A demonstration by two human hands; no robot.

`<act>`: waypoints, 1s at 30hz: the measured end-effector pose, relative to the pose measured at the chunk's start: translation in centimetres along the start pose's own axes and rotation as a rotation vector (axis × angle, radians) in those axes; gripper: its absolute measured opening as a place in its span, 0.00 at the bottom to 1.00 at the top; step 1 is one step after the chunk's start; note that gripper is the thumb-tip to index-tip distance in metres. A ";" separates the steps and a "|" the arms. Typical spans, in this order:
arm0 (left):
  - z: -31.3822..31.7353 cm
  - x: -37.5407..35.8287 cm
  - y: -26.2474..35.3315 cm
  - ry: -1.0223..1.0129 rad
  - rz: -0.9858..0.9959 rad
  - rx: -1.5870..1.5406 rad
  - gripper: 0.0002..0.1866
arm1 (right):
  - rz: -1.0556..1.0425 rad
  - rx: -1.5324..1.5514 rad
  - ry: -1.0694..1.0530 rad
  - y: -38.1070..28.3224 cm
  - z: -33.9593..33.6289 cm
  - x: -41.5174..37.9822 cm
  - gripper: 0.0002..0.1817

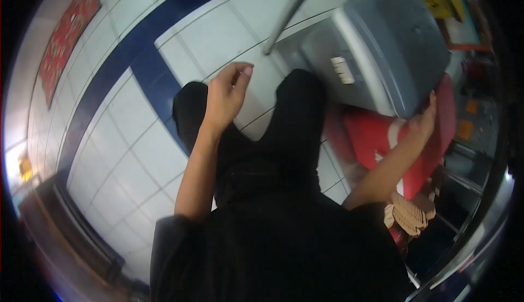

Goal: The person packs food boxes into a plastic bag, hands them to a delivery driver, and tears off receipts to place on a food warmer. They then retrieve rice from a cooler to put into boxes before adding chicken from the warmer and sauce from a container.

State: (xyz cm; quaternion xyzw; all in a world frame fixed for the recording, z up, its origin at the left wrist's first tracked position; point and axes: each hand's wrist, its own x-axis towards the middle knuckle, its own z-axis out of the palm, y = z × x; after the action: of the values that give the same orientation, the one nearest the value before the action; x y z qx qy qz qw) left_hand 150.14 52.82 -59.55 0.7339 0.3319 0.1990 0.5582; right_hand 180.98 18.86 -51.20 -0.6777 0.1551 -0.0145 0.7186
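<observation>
A grey cooler box (322, 61) with a darker grey lid (401, 45), a pale rim and a white latch (342, 70) stands to the right of my knees. My right hand (423, 123) reaches along its near side, fingers stretched out against the lid's edge, partly hidden. Under that forearm is a red box (368, 135) with a white band. Over my left knee, my left hand (226, 95) hovers with its fingers curled in and the thumb close to the index finger; nothing shows in it.
A metal pole (292, 15) rises from the white tiled floor (128, 165) just beyond my knees. Blue tile strips cross the floor. At far left hangs a red patterned cloth (68, 42). Dark furniture (71, 236) is lower left; shelving (464, 176) and a tan ribbed item (409, 214) are at right.
</observation>
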 end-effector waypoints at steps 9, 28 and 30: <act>9.6 6.1 19.7 -0.113 0.954 0.151 0.14 | -0.755 0.438 -0.895 -8.7 8.5 1.3 0.22; 11.1 6.2 13.2 -0.169 0.546 0.187 0.28 | -1.208 -2.056 -1.138 10.7 5.4 7.6 0.30; 10.2 3.9 11.8 -0.183 0.503 0.196 0.27 | -1.365 -1.968 -1.081 9.2 5.7 6.8 0.30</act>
State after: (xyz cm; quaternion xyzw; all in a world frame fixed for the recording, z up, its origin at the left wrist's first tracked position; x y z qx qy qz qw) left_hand 162.75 46.77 -51.67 0.8585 0.1055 0.2312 0.4454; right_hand 187.07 23.52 -61.41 -0.7766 -0.5764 0.0172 -0.2539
